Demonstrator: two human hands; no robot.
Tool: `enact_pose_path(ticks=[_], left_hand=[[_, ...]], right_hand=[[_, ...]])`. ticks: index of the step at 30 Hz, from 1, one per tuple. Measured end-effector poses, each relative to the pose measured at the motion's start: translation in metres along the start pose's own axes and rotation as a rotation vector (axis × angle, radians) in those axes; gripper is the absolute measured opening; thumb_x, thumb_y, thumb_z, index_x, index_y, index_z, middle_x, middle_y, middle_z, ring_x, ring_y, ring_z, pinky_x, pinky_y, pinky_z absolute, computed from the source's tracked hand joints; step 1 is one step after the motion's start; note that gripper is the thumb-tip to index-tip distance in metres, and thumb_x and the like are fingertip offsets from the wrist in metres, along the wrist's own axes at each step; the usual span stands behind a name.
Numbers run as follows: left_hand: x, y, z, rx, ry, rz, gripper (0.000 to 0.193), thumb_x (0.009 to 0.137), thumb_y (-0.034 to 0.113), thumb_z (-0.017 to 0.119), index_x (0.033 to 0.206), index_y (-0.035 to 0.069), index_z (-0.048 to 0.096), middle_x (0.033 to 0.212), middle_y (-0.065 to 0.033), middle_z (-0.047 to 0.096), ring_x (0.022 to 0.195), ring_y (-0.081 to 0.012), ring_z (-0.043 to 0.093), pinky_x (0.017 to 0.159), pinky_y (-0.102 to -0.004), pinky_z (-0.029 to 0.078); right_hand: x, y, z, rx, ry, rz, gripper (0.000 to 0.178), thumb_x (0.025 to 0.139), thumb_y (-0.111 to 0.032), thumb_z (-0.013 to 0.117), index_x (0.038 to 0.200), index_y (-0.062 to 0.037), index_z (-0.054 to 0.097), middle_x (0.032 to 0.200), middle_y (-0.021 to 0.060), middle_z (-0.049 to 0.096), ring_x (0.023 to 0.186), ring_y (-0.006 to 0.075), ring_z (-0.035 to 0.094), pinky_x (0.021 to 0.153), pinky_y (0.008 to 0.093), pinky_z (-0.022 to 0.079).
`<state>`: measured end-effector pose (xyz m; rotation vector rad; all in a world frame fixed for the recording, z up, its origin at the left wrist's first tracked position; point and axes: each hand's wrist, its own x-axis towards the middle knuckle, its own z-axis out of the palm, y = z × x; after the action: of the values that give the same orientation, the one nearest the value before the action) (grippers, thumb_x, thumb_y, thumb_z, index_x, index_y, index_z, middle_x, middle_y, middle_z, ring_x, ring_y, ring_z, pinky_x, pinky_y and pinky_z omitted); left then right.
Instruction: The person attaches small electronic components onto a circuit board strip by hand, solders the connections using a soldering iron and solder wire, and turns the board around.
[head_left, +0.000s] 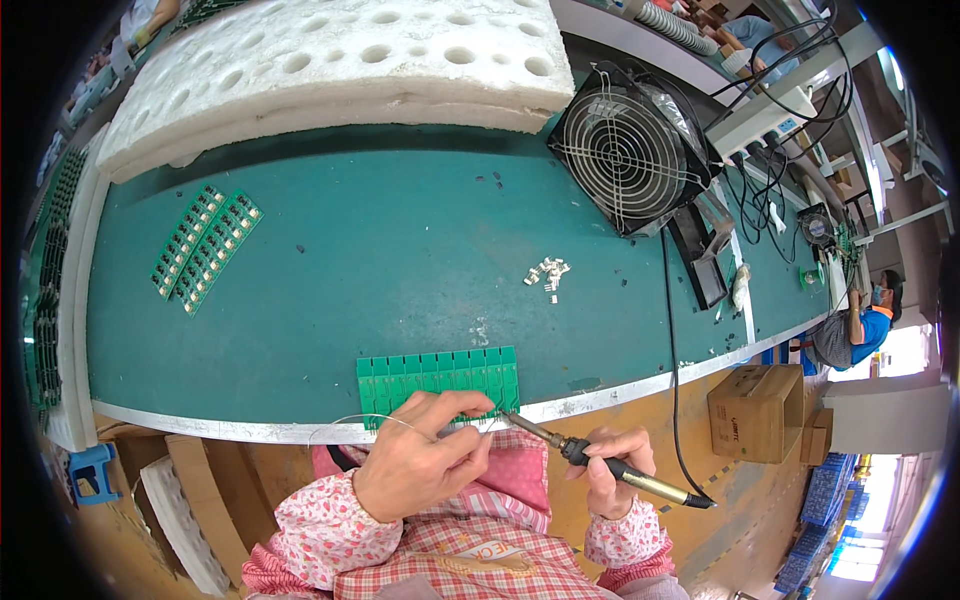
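The left hand [420, 462] curls over the near edge of the green panel [440, 380], fingers pinched on a thin solder wire [345, 420] that loops out to the left, while the right hand [612, 468] is closed in a pen grip on the soldering iron [600, 462], whose tip meets the panel's near right corner just beside the left fingertips. The panel lies flat at the very front of the green mat [400, 250], its near side reaching the pale table edge [620, 388]. To do this joint well, I judge the wire end should meet the tip at the pad, not the fingers, with the left hand pressing the panel so it cannot slide off the edge. The iron's cord [672, 330] runs back past the fan [625, 150], so a wide swing to the right could tug it. Open mat lies behind the panel and to its left; the small white parts [548, 277] sit well apart at right, and two more boards [205, 248] lie far left near the foam block [330, 70].
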<state>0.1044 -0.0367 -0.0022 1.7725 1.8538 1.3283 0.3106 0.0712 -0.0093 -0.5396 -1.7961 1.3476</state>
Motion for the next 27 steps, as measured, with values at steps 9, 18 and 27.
enact_pose_path(ticks=[9, 18, 27], left_hand=[[0.0, 0.001, -0.001, -0.019, -0.01, -0.007, 0.016, 0.071, 0.004, 0.069, 0.063, 0.002, 0.056, 0.097, -0.0087, 0.061, 0.075, -0.0202, 0.061, 0.067, -0.0336, 0.047], [-0.002, 0.003, -0.004, 0.007, -0.001, 0.006, 0.019, 0.066, 0.004, 0.071, 0.058, 0.004, 0.054, 0.099, -0.0085, 0.064, 0.073, -0.0214, 0.06, 0.064, -0.0328, 0.048], [-0.01, -0.005, -0.016, 0.072, 0.012, 0.032, 0.019, 0.064, 0.004, 0.071, 0.058, 0.006, 0.053, 0.097, -0.0058, 0.065, 0.074, -0.0215, 0.058, 0.066, -0.0339, 0.045]], right_hand=[[-0.002, 0.003, -0.001, -0.053, -0.027, -0.07, 0.013, 0.082, -0.004, 0.061, 0.086, 0.0035, 0.051, 0.054, 0.0103, 0.059, 0.047, 0.0174, 0.061, 0.04, 0.0251, 0.047], [-0.004, -0.002, 0.001, -0.046, 0.042, -0.056, 0.013, 0.083, -0.006, 0.06, 0.086, 0.0032, 0.051, 0.056, 0.0124, 0.059, 0.046, 0.0179, 0.061, 0.04, 0.0254, 0.047], [-0.002, -0.002, 0.003, -0.028, -0.013, -0.074, 0.013, 0.083, -0.005, 0.06, 0.089, 0.0033, 0.052, 0.057, 0.0124, 0.059, 0.047, 0.0177, 0.061, 0.04, 0.0254, 0.047]])
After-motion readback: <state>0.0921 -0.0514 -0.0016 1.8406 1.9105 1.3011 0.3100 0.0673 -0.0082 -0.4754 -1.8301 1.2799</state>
